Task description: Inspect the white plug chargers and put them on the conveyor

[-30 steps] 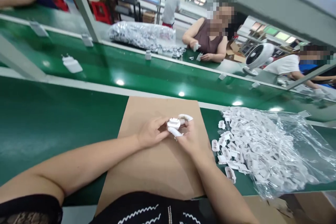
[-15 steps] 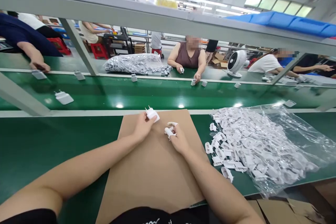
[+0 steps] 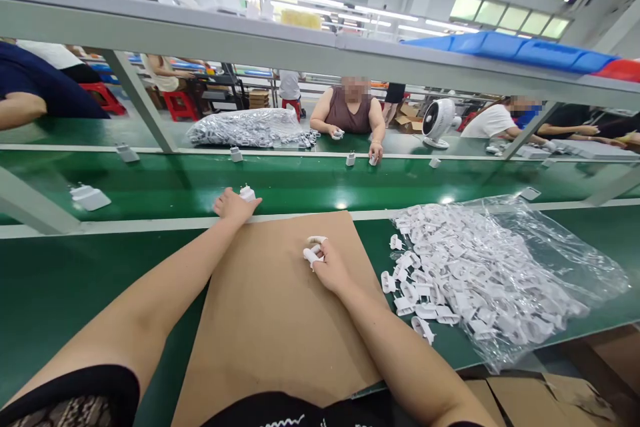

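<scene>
Beyond the top left of the cardboard sheet (image 3: 280, 307), my left hand (image 3: 235, 205) reaches over the green belt (image 3: 300, 183). Its thumb and fingers are spread, and a white plug adapter (image 3: 247, 193) with two pins up stands on the belt just past them. Over the cardboard, my right hand (image 3: 327, 265) is curled, with white coverings on its fingertips. Something white and small seems to be between those fingers, but it blends with the coverings. To the right lies a heap of white plug parts (image 3: 470, 267) on clear plastic.
More white adapters (image 3: 90, 197) lie along the belt. A slanted frame post (image 3: 137, 100) and a shelf beam (image 3: 300, 47) cross above it. Opposite sit co-workers, one in a brown top (image 3: 353, 113), near a bagged pile (image 3: 250, 128) and a white fan (image 3: 439, 121).
My left hand has moved forward and left from above the cardboard to the belt, and its grip on the adapter has opened. My right hand stays curled over the cardboard. The view has shifted slightly.
</scene>
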The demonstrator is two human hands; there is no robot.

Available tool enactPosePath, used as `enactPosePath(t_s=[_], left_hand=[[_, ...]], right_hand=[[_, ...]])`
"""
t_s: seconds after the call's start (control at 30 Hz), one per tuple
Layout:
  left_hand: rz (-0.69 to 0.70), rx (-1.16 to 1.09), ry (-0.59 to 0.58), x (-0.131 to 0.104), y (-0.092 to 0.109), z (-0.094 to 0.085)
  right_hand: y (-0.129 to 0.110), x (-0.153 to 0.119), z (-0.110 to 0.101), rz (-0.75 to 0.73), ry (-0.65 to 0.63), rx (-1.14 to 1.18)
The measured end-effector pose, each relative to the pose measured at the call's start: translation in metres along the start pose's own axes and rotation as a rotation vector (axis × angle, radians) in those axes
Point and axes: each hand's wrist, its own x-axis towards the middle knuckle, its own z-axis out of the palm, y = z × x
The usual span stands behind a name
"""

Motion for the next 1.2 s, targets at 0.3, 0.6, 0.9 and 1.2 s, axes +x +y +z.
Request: enactPosePath(t_s=[0.3, 0.6, 0.9, 1.2], left_hand=[[0.324, -0.200, -0.385, -0.164, 0.070, 0.011], [0.509, -0.187, -0.446, -0.174, 0.067, 0.017], [0.520, -0.252, -0.350, -0.172, 0.060, 0.020], [0.561, -0.218, -0.370, -0.172, 0.057, 0.014]], right_hand=[[0.006, -0.005, -0.001, -0.175, -0.050, -0.091], [0.007, -0.005, -0.001, -0.259, -0.042, -0.136], [0.006, -0.002, 0.000, -0.349, -0.054, -0.134], [-0.001, -0.010, -0.001, -0.502, -0.195, -0.260]])
